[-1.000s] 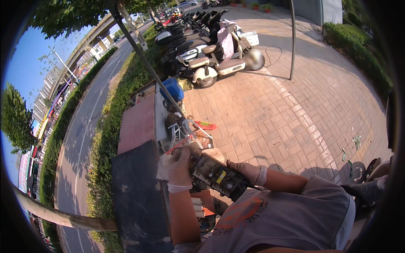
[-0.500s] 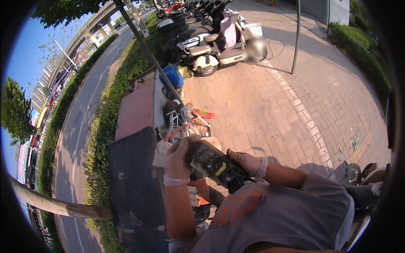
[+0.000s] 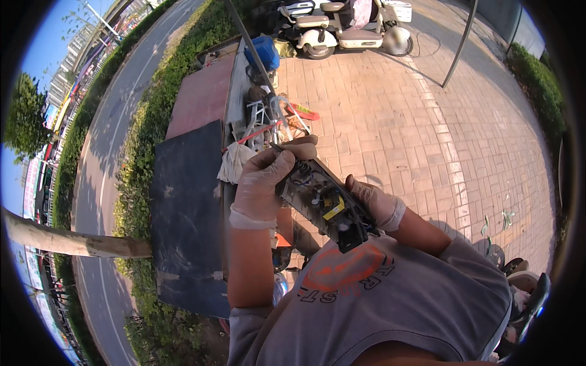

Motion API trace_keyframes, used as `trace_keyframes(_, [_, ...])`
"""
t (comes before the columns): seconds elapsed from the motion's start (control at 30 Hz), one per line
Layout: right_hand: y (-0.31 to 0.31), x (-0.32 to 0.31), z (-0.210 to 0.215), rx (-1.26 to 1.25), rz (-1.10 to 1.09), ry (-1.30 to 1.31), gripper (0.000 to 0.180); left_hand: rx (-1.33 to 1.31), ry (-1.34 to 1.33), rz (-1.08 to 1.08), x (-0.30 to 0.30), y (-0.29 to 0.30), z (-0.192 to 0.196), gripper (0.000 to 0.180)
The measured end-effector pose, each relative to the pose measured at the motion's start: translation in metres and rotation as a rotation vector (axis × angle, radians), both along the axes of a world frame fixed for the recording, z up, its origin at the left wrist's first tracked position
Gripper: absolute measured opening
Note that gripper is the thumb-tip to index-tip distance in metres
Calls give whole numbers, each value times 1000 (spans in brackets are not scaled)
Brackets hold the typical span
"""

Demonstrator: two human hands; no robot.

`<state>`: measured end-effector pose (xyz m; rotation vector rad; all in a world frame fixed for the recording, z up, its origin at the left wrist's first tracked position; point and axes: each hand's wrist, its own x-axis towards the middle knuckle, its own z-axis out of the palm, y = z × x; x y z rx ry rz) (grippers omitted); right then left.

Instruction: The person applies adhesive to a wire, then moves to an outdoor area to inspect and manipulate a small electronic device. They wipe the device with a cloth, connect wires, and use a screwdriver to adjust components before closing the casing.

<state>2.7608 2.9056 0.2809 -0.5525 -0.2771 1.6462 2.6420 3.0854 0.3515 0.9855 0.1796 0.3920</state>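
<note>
I'm seeing the dark panel [image 3: 186, 201] running along 9 o'clock, brick paving [image 3: 390, 116] spreading toward 1 o'clock. Left hand [image 3: 262, 183] is gripping the opened black casing [image 3: 326, 204] at its 11 o'clock end, fingers curling tight; right hand [image 3: 378, 206] is gripping its 3 o'clock edge, fingertips hiding. Casing is sitting higher in view than half a second ago.

Head view, one: left fisheye of a side-by-side pair, worn on the person's head. Facing: down and forward, over the grey printed shirt [image 3: 397, 299] at the lower edge. Near range: left hand [image 3: 259, 188], right hand [image 3: 377, 204] and open electronics housing [image 3: 329, 208], about mid-picture. Far range: cream scooter [image 3: 360, 40] at the upper edge; road [image 3: 107, 143] curving along the left. Orientation: upright, unmirrored; straight edges bowed toward the rim.
</note>
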Motion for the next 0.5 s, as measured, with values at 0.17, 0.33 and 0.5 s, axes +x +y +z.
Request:
trace_keyframes(0.17, [2,-1,-2,-47,-27,-208,58,53,153,120,-5,0,-4,27])
trace_keyframes(0.33, [2,-1,-3,-27,-27,-205,59,229,118,196,-9,-4,-6,34])
trace_keyframes(0.5, [2,-4,0,-6,-31,-147,59,160,63,57,-16,-1,-3,35])
